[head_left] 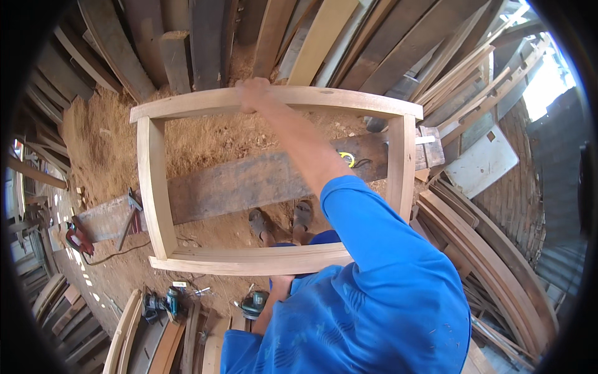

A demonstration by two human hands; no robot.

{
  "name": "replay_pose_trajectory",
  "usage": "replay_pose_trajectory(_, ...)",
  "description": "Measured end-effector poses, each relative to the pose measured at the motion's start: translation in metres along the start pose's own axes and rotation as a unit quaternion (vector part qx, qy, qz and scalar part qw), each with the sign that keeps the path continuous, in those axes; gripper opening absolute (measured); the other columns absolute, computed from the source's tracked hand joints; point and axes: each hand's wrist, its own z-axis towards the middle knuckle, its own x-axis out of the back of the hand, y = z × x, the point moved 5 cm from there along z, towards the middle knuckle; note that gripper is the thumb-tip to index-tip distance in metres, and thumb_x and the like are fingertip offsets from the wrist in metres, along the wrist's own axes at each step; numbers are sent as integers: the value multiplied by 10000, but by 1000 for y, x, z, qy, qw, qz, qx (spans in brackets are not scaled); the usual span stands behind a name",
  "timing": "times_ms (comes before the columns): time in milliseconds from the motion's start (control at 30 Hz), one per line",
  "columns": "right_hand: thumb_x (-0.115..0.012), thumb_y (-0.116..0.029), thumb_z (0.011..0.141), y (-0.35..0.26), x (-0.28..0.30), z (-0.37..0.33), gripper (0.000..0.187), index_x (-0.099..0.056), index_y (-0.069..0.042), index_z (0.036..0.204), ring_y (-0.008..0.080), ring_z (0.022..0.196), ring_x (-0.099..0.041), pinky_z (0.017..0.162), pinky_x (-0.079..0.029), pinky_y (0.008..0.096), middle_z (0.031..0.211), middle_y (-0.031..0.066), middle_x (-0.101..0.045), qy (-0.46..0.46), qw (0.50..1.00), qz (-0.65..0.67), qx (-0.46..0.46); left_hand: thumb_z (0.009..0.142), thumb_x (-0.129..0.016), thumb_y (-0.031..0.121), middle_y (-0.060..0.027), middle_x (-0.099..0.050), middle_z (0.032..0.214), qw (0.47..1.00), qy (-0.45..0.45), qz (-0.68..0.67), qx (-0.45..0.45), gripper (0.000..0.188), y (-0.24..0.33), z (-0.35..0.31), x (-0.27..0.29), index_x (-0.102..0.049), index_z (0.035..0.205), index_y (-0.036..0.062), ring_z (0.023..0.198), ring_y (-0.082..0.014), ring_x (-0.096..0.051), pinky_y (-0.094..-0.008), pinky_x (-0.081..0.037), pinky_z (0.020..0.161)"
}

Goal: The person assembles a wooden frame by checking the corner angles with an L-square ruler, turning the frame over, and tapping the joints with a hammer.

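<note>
A rectangular frame of pale wood [157,193] spans the middle of the view, with two long rails and two shorter end pieces. Its far rail is in the grip of my right hand [253,95], slightly blurred, fingers wrapped over the top. Close to my body, my left hand [281,285] meets the near rail from below; the rail hides its fingertips. Through the frame's opening shows a long dark plank [233,184] set across the ground. On that plank lies a yellow tape measure [347,159], partly behind my right forearm.
Many boards [205,43] lean along the far side. A red power tool [79,240] with a cord sits at the left. Near me are a green power tool [171,302] and another round-bodied one [254,303]. Stacked lumber [486,262] lies at the right; sawdust [99,137] covers the ground.
</note>
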Motion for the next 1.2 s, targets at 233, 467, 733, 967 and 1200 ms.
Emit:
replay_pose_trajectory(233, -626, -202, 857, 7, -13, 18, 368, -626, -23, 1179, 354, 1091, -679, 890, -554, 483, 1160, 205, -697, -28, 998, 47, -15, 939, -327, 735, -105, -504, 1402, 996, 60, -27, -65, 818, 6, -4, 16, -395, 1480, 124, 1246, -321, -529, -472, -442, 1064)
replay_pose_trajectory(467, -674, -281, 871, 79, -77, -23, 548, -508, -25, 1326, 360, 1330, -472, 1091, -420, 468, 1427, 173, -509, 49, 998, 0, 46, 946, -302, 750, -117, -523, 1366, 935, 137, -114, -307, 830, 127, -30, 78, -391, 1479, 121, 1229, -313, -529, -461, -445, 1042)
replay_pose_trajectory(733, -666, -338, 874, 69, -99, -174, 584, -536, -76, 1380, 385, 1417, -357, 1183, -286, 490, 1464, 176, -479, 53, 998, 10, 22, 991, -536, 529, -117, -530, 1358, 953, 127, -74, -263, 650, 190, -35, 87, -402, 1458, 96, 1250, -301, -518, -457, -424, 1092)
replay_pose_trajectory(967, -714, -502, 819, 165, -125, -281, 868, -340, -191, 1538, 496, 1380, -365, 1149, -319, 538, 1560, 249, -319, -131, 928, 20, -348, 909, -745, 338, -86, -604, 1249, 951, 200, -45, -232, 601, 219, -30, 110, -464, 1379, 93, 1155, -263, -593, -458, -491, 999)
replay_pose_trajectory(1200, -759, -423, 823, 202, -195, -315, 763, -444, -68, 1420, 460, 1304, -453, 1067, -412, 546, 1426, 251, -456, -28, 946, 29, -320, 746, -802, 561, -219, -498, 1379, 673, 479, 499, -260, 1040, 300, -48, 101, -317, 1477, 3, 1260, -368, -499, -528, -402, 1066)
